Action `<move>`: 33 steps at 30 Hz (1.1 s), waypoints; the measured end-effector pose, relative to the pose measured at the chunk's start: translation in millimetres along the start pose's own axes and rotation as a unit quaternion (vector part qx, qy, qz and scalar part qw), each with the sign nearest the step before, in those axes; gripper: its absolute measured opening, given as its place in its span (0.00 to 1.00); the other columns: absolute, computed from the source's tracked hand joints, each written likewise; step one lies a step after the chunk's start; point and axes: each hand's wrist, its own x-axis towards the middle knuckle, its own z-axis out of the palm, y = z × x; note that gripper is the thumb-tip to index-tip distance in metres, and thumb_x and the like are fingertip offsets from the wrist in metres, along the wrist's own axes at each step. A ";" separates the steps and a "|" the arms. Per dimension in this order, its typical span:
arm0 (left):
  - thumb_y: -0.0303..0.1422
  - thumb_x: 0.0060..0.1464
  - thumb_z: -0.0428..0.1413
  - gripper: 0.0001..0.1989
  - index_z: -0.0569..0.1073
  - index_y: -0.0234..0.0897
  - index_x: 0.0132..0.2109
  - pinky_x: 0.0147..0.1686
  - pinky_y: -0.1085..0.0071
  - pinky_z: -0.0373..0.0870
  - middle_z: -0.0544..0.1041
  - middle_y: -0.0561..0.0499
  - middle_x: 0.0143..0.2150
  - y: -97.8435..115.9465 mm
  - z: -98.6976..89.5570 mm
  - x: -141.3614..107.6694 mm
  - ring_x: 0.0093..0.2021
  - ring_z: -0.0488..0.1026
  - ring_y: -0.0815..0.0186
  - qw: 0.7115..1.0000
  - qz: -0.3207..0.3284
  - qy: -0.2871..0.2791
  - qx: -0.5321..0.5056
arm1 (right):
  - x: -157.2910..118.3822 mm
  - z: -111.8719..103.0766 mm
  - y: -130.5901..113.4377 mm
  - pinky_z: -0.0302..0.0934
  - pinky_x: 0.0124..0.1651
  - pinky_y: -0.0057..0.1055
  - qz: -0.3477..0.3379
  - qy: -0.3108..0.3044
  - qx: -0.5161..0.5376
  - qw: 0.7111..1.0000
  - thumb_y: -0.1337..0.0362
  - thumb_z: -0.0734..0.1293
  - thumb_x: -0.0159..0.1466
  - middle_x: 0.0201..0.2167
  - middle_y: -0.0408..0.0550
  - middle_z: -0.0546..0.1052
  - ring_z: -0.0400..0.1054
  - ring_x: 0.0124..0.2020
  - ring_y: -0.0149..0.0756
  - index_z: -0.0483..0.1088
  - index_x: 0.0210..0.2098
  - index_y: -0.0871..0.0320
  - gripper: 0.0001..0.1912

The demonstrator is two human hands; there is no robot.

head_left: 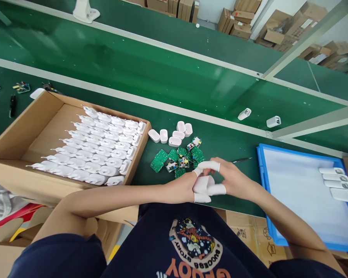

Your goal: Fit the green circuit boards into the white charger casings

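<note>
Near the table's front edge, my left hand (183,188) and my right hand (226,178) are closed together round one white plastic housing (202,184). White finger cots cover some of the fingertips on both hands. Part of the housing is hidden by the fingers, so its inside does not show. Just beyond my hands lies a loose pile of green circuit boards (159,160), some with their components facing up. Behind that pile, several white empty-looking housings (174,141) stand or lie on the green table.
At left, a cardboard box (50,127) holds rows of white units with wires (94,159). A blue tray (295,185) with several white housings (333,177) is at right. A thin dark tool (241,160) lies beyond my right hand. A white metal frame (162,105) crosses behind.
</note>
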 end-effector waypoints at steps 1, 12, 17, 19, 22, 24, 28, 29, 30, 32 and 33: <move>0.40 0.49 0.60 0.18 0.65 0.36 0.42 0.35 0.69 0.66 0.67 0.53 0.35 0.9 -1.2 -0.1 0.34 0.67 0.66 1.000 0.007 -0.011 0.012 | 2.4 3.6 10.1 0.62 0.38 0.35 0.020 0.041 -0.024 0.999 0.53 0.62 0.66 0.33 0.49 0.72 0.66 0.34 0.39 0.65 0.53 0.57 0.20; 0.37 0.49 0.58 0.11 0.67 0.38 0.36 0.39 0.67 0.68 0.68 0.49 0.41 -9.6 -2.7 -4.4 0.39 0.69 0.62 0.974 -0.039 -0.184 0.126 | 15.4 40.3 56.8 0.64 0.43 0.42 0.176 0.024 -0.178 0.968 0.56 0.66 0.61 0.40 0.56 0.73 0.66 0.41 0.49 0.70 0.49 0.63 0.21; 0.37 0.47 0.60 0.13 0.65 0.39 0.37 0.32 0.69 0.65 0.67 0.52 0.35 -4.1 -4.7 -3.3 0.33 0.67 0.65 0.970 -0.055 -0.218 0.092 | -15.5 26.9 52.3 0.63 0.40 0.37 0.181 0.072 0.003 0.981 0.56 0.64 0.63 0.35 0.49 0.74 0.68 0.36 0.41 0.73 0.42 0.57 0.14; 0.37 0.46 0.61 0.15 0.66 0.39 0.39 0.32 0.69 0.65 0.68 0.52 0.35 -3.5 -4.0 -1.7 0.34 0.67 0.64 0.971 -0.064 -0.214 0.086 | -30.9 26.3 52.6 0.61 0.34 0.33 0.226 0.082 0.033 0.970 0.52 0.61 0.65 0.29 0.47 0.74 0.67 0.30 0.37 0.74 0.34 0.57 0.17; 0.38 0.44 0.62 0.19 0.67 0.38 0.43 0.35 0.68 0.66 0.69 0.51 0.38 -5.9 -1.3 1.6 0.37 0.68 0.62 0.975 -0.075 -0.187 0.094 | -51.8 37.4 55.4 0.55 0.27 0.30 0.306 0.086 0.034 0.948 0.47 0.55 0.66 0.19 0.45 0.71 0.64 0.23 0.34 0.69 0.21 0.58 0.28; 0.39 0.43 0.63 0.21 0.69 0.36 0.43 0.39 0.66 0.67 0.69 0.48 0.40 -8.2 0.4 3.6 0.41 0.69 0.58 0.976 -0.088 -0.150 0.128 | -62.1 49.9 56.6 0.54 0.26 0.29 0.329 0.082 0.028 0.941 0.46 0.53 0.67 0.16 0.45 0.70 0.64 0.20 0.34 0.67 0.17 0.58 0.31; 0.35 0.42 0.63 0.26 0.67 0.35 0.50 0.45 0.64 0.66 0.71 0.46 0.45 -10.1 0.5 4.9 0.47 0.69 0.56 0.984 -0.086 -0.090 0.129 | -77.5 69.6 54.2 0.51 0.25 0.29 0.345 0.077 -0.013 0.935 0.48 0.52 0.67 0.16 0.46 0.70 0.63 0.19 0.34 0.67 0.18 0.58 0.30; 0.34 0.43 0.62 0.27 0.66 0.36 0.51 0.44 0.65 0.66 0.71 0.47 0.45 -9.4 0.1 4.7 0.46 0.70 0.57 0.986 -0.087 -0.083 0.118 | -81.6 71.9 52.8 0.51 0.25 0.29 0.350 0.084 -0.033 0.933 0.50 0.52 0.68 0.18 0.48 0.70 0.63 0.20 0.35 0.67 0.18 0.58 0.29; 0.34 0.44 0.61 0.26 0.66 0.36 0.51 0.42 0.66 0.67 0.72 0.48 0.44 -8.3 -0.4 4.4 0.44 0.70 0.58 0.986 -0.094 -0.076 0.115 | -86.1 73.4 51.5 0.50 0.25 0.30 0.353 0.091 -0.054 0.930 0.51 0.52 0.68 0.21 0.49 0.71 0.64 0.21 0.36 0.67 0.19 0.58 0.28; 0.38 0.46 0.60 0.21 0.67 0.35 0.46 0.37 0.66 0.67 0.73 0.48 0.40 -5.1 -1.3 3.7 0.39 0.71 0.59 0.982 -0.121 -0.058 0.130 | -95.9 74.6 49.2 0.50 0.25 0.30 0.357 0.102 -0.088 0.924 0.53 0.53 0.68 0.24 0.51 0.72 0.65 0.23 0.37 0.68 0.22 0.58 0.25; 0.40 0.47 0.60 0.20 0.67 0.34 0.44 0.36 0.66 0.67 0.73 0.48 0.38 -3.2 -1.8 3.4 0.38 0.71 0.59 0.980 -0.127 -0.050 0.144 | -100.9 74.9 48.6 0.51 0.25 0.31 0.359 0.106 -0.098 0.922 0.53 0.54 0.68 0.25 0.51 0.73 0.66 0.23 0.38 0.69 0.24 0.58 0.23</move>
